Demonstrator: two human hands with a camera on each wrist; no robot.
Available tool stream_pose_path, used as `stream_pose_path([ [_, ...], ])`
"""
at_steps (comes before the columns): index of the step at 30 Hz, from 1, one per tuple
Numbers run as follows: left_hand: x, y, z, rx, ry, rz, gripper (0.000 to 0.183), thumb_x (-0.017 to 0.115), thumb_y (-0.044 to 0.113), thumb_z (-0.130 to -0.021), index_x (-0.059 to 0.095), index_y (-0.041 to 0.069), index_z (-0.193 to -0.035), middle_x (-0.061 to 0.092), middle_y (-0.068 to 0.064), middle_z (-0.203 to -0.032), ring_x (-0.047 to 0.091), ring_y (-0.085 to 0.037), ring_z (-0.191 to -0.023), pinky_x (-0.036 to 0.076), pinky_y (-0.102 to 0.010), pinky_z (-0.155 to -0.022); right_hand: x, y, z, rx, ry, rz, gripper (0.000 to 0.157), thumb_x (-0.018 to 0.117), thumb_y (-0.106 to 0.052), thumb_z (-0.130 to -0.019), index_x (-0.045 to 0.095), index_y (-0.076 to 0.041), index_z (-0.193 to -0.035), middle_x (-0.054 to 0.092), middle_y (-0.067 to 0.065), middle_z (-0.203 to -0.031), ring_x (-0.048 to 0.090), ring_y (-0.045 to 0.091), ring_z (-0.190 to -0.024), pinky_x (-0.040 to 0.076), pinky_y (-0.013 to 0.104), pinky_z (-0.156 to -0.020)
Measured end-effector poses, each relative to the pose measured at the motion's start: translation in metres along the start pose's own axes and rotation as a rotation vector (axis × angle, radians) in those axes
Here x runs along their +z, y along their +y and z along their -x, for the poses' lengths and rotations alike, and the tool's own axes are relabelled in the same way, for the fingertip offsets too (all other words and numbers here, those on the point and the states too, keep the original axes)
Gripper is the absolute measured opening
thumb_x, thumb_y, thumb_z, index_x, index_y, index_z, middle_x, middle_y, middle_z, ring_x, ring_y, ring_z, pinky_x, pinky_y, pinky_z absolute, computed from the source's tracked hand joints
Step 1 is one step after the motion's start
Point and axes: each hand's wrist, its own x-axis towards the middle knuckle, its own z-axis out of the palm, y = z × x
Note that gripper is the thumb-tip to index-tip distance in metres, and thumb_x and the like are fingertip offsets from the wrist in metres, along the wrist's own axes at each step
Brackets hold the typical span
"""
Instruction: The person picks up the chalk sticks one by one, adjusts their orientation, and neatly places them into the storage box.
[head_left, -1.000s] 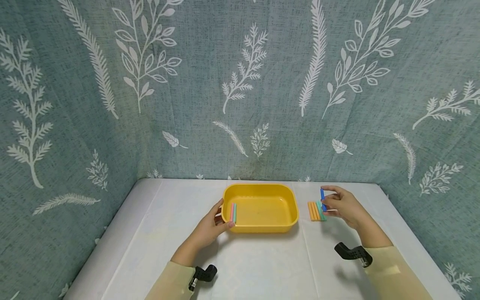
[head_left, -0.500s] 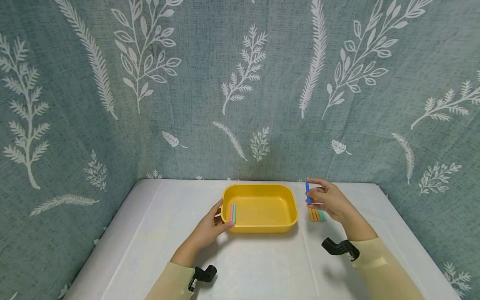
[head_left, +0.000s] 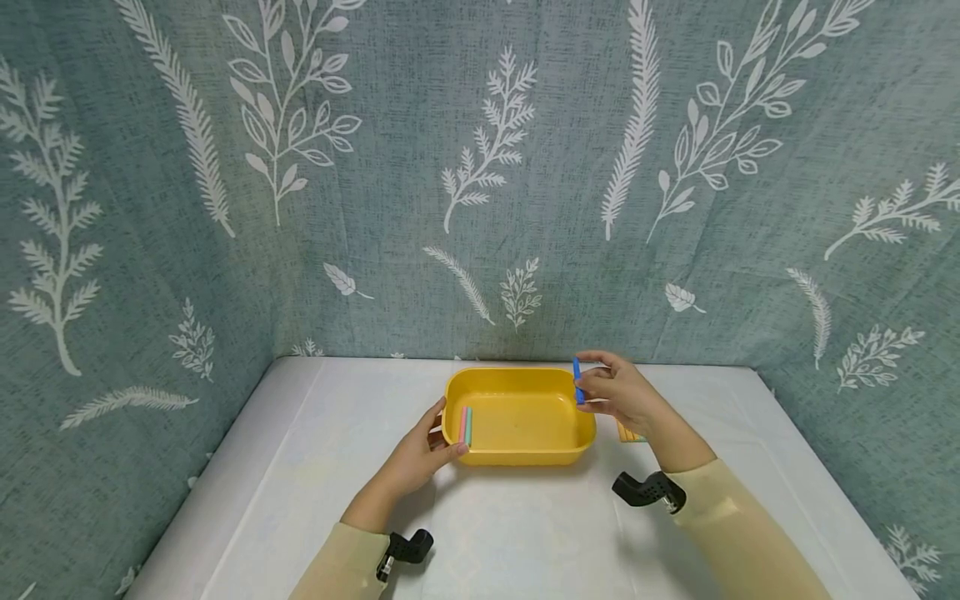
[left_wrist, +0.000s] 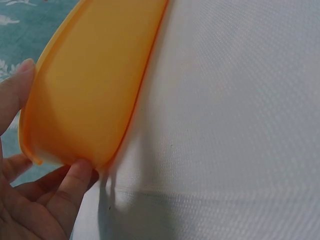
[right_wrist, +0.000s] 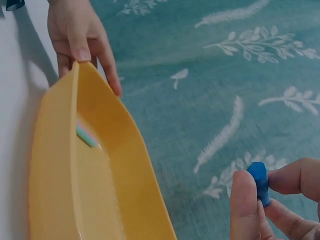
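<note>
My right hand (head_left: 618, 396) pinches a blue stick of chalk (head_left: 578, 382) between thumb and fingertips, over the right end of a yellow plastic tub (head_left: 517, 458). In the right wrist view the blue chalk (right_wrist: 258, 181) shows end-on between the fingers. My left hand (head_left: 420, 450) holds the tub's left end, thumb near the front corner and fingers around the outside. Inside that end, a pink chalk (head_left: 462, 425) and a mint-green chalk (head_left: 469, 427) lie side by side. The left wrist view shows the left hand (left_wrist: 45, 200) against the tub's outer wall (left_wrist: 90, 85).
Right of the tub, orange chalks (head_left: 628, 433) lie in a row on the white tablecloth (head_left: 525, 533), partly hidden by my right hand. A patterned green cloth (head_left: 390, 208) hangs behind the table. Black wrist cameras sit on both sleeves.
My right hand has carried the blue chalk left, from above the row of chalks to over the tub's right end. The left hand and tub have stayed in place.
</note>
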Motion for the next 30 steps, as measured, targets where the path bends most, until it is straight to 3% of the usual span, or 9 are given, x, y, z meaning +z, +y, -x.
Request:
stream_pose_path([
  [18,-0.001,0.001,0.001,0.039,-0.014,0.008,0.092,0.075,0.027,-0.092,0.018,0.011,-0.161,0.042,-0.021,-0.152,0.052,-0.036,-0.131,0.046,-0.045,-0.106,0.05,0.014,-0.024,0.028,-0.039,-0.022,0.056,0.059,0.002,-0.097,0.038,-0.004,-0.149,0.059,0.012,-0.098,0.064,0.022,-0.082,0.061,0.031,-0.073],
  [30,-0.003,-0.001,0.003,0.009,-0.015,0.011,0.094,0.076,0.031,-0.091,0.017,0.01,-0.161,0.043,-0.022,-0.15,0.052,-0.037,-0.131,0.046,-0.046,-0.106,0.085,0.038,-0.047,0.068,-0.059,-0.041,0.054,0.062,0.004,-0.095,0.045,-0.006,-0.145,0.06,0.011,-0.093,0.064,0.022,-0.078,0.062,0.031,-0.068],
])
